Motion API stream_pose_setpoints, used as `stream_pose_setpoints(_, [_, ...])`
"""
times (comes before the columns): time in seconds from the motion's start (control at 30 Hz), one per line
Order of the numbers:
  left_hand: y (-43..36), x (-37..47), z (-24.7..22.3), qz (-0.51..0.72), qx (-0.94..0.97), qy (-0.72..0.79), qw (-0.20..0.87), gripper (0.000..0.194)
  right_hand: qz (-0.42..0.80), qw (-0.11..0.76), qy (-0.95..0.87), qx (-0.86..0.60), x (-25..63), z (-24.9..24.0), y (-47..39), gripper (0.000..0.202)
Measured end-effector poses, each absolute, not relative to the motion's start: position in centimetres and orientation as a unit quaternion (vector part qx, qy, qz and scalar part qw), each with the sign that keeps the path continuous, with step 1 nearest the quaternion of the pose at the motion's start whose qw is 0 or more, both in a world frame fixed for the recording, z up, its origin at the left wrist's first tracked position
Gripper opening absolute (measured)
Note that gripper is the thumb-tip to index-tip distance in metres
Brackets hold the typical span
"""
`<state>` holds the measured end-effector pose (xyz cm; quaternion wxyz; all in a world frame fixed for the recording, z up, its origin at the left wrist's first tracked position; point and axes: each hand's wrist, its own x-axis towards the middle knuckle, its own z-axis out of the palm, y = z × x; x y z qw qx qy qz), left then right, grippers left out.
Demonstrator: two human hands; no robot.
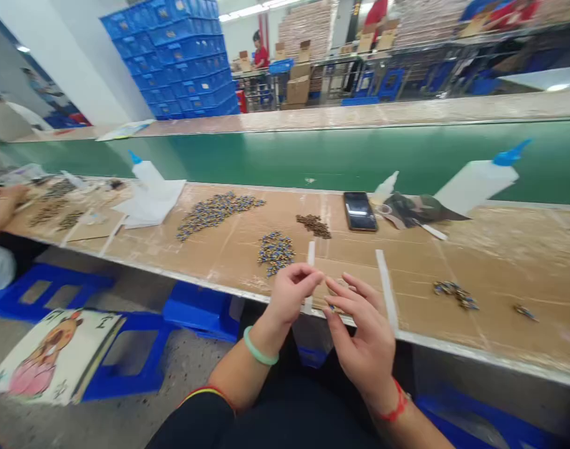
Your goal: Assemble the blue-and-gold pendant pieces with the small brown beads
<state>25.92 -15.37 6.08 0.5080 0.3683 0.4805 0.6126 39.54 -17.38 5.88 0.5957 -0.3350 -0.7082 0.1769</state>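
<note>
My left hand [292,292], with a pale green bangle at the wrist, has thumb and forefinger pinched together; whatever is between them is too small to make out. Close beside it, my right hand [363,324] holds a tiny blue-and-yellow piece [332,307] between thumb and fingers, partly hidden. Both hands hover over the front edge of the cardboard-covered bench [350,255]. A heap of small blue-and-yellow pieces [275,251] lies just beyond my left hand. Farther back are a small pile of brown pieces [313,226] and a larger, spread-out blue-and-yellow heap [214,212].
A phone [360,211], a small glue bottle [386,187] and a large white bottle [476,184] stand or lie behind. Another bottle [148,173] is on white paper. Few pieces [456,294] lie right. A green conveyor [275,153] runs behind; a co-worker's hand [4,206] is far left.
</note>
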Motion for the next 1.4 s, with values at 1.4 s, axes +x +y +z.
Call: stream_pose_setpoints(1.4, [-16.2, 25.4, 4.4, 0.594, 0.331, 0.497, 0.539, 0.05, 0.093, 0.546, -0.756, -0.348, 38.8, 2.8, -17.6, 0.023])
